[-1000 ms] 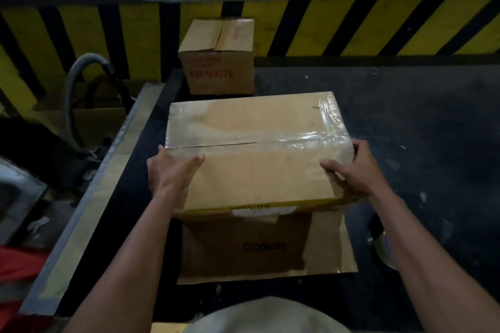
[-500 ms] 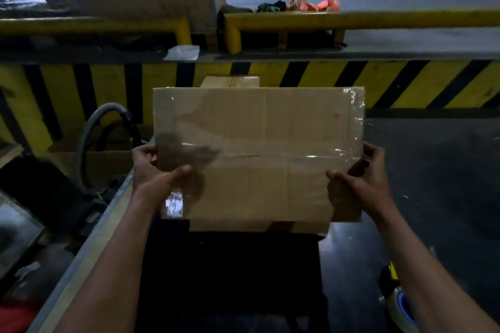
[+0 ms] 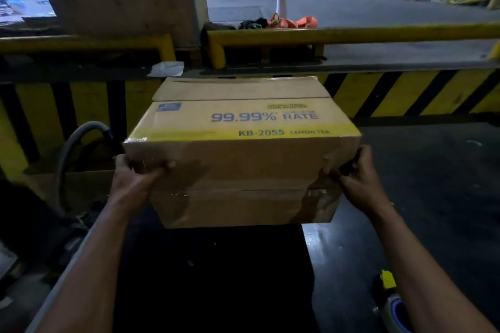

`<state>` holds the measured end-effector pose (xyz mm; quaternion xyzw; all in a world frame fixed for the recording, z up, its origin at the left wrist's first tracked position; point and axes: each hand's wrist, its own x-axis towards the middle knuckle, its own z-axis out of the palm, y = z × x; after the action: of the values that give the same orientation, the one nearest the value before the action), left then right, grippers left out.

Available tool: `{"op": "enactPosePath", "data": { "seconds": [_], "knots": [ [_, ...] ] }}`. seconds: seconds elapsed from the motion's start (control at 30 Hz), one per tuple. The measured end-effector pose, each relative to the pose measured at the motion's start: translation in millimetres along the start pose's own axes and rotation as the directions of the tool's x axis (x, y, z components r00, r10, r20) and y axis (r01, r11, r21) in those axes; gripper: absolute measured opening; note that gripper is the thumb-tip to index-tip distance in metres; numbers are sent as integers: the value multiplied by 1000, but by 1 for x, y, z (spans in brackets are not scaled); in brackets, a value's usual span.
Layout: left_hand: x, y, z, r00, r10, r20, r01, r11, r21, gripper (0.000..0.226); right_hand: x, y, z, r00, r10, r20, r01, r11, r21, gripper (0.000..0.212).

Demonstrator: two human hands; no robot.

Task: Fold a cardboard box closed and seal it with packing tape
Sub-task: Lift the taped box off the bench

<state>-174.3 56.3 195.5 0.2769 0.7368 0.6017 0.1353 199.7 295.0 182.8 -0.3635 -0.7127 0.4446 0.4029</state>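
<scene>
I hold a brown cardboard box (image 3: 243, 159) lifted off the dark table, tilted so a printed side with a yellow band and blue lettering "99.99% RATE" faces up. Its taped face, with a seam across it, points toward me. My left hand (image 3: 135, 181) grips the box's lower left corner, thumb on the taped face. At the right edge, my right hand (image 3: 354, 178) clamps the side of the box. A tape dispenser (image 3: 392, 305) with a roll of clear tape lies on the table at the lower right, partly behind my right forearm.
The dark table (image 3: 433, 184) has a grey metal edge (image 3: 67, 273) along its left. A grey hose (image 3: 81, 143) loops at the left. Behind stand a yellow-and-black striped barrier (image 3: 405, 92) and yellow rails (image 3: 351, 35). A white paper scrap (image 3: 167, 69) lies on the ledge.
Both hands lifted the box off the table and tipped it over, so the taped face now points at me and the printed side is up. The view rose.
</scene>
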Motion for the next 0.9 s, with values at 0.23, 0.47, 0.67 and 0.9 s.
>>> {"op": "enactPosePath", "data": {
  "seconds": [0.23,0.47,0.67,0.9],
  "knots": [
    [12,5,-7,992,107,65,-109,994,19,78,14,-28,-11,964,251,83,-264,924,277,76],
    [7,23,-11,972,-32,233,62,991,-121,98,13,-13,-17,962,270,32,-267,918,294,41],
    [7,0,-19,983,-69,172,81,995,-62,95,4,-8,-22,963,211,170,-249,938,243,100],
    [-16,-31,-13,949,-64,310,61,998,17,106,-9,22,-13,948,304,94,-318,915,247,62]
  ]
}}
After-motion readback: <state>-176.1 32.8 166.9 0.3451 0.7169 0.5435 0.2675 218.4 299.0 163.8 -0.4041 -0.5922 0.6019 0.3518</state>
